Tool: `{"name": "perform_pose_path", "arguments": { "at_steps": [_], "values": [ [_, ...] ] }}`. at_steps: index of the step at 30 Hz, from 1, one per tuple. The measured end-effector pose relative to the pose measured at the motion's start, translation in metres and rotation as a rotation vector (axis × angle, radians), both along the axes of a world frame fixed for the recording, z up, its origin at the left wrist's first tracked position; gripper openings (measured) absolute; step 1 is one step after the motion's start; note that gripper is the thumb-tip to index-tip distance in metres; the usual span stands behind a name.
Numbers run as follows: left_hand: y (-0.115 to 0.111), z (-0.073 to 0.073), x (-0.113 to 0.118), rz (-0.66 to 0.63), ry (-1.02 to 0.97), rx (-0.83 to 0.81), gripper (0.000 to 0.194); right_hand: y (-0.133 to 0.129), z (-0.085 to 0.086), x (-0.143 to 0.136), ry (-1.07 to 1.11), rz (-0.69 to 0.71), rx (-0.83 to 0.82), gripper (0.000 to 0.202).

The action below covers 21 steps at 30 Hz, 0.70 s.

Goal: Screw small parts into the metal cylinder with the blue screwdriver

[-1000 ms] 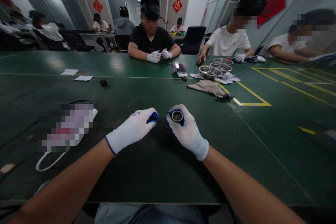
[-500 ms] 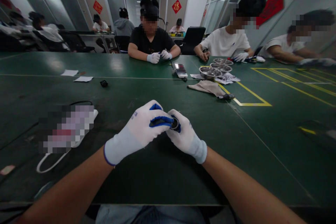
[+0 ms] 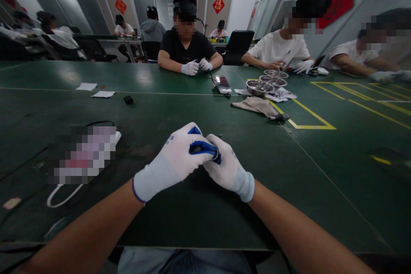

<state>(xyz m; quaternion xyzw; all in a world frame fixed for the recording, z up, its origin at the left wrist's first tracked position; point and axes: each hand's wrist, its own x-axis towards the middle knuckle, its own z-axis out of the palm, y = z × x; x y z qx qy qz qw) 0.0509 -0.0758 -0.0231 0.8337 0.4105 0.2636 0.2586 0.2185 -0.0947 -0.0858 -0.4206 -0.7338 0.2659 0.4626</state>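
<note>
Over the near table, my left hand (image 3: pixel 181 150) and my right hand (image 3: pixel 226 165) meet in white gloves with blue palms. Between them is a small dark round piece (image 3: pixel 217 154) with a ring-like rim, mostly covered by fingers; its exact kind is unclear. My right hand is closed around it. The left thumb and fingertips are pinched against its open end; whether they also grip something smaller is hidden. A tiny speck-like part (image 3: pixel 220 135) lies on the table just beyond my right fingers.
On the green table (image 3: pixel 289 205) a power strip (image 3: pixel 117 137), partly blurred, lies left with its cable. Further off are a black clip-like object (image 3: pixel 129 100), papers (image 3: pixel 103 94), metal bowls (image 3: pixel 259 89), a cloth (image 3: pixel 253 105) and a dark-handled tool (image 3: pixel 278 117). Co-workers sit across.
My left fingers have shifted slightly right and now cover more of the round piece's rim, which has turned. The tiny part beyond my right hand shows more clearly. The view has shifted a little.
</note>
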Motion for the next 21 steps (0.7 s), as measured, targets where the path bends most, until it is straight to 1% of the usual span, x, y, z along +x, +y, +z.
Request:
{"name": "perform_pose_path", "arguments": {
  "at_steps": [4,7,10,12,14,15,16,18,21],
  "values": [
    [-0.002,-0.002,0.004,0.037,-0.008,0.002,0.014,0.001,0.001,-0.001,0.013,0.005,0.039,0.013],
    [-0.003,-0.003,0.005,0.018,-0.03,-0.028,0.019,0.0,0.002,-0.002,0.015,0.001,0.038,0.013],
    [-0.004,-0.004,0.008,0.005,-0.043,-0.068,0.02,0.0,0.001,-0.003,0.017,-0.011,0.038,0.012],
    [-0.005,-0.005,0.01,0.068,-0.053,-0.071,0.014,0.001,-0.001,-0.004,0.017,-0.028,0.042,0.011],
    [-0.005,-0.007,0.013,0.179,-0.07,-0.045,0.007,0.002,-0.003,-0.004,0.01,-0.051,0.055,0.012],
    [-0.004,-0.008,0.014,0.228,-0.084,-0.04,0.013,0.003,-0.004,-0.004,0.004,-0.062,0.062,0.013],
    [-0.003,-0.01,0.015,0.252,-0.1,-0.056,0.02,0.004,-0.006,-0.004,0.0,-0.073,0.069,0.014],
    [0.003,-0.013,0.014,0.234,-0.148,-0.149,0.028,0.006,-0.008,-0.003,0.005,-0.092,0.07,0.015],
    [0.017,-0.02,0.008,0.169,-0.29,-0.294,0.028,0.009,-0.011,-0.001,0.031,-0.14,0.051,0.011]
  ]
}}
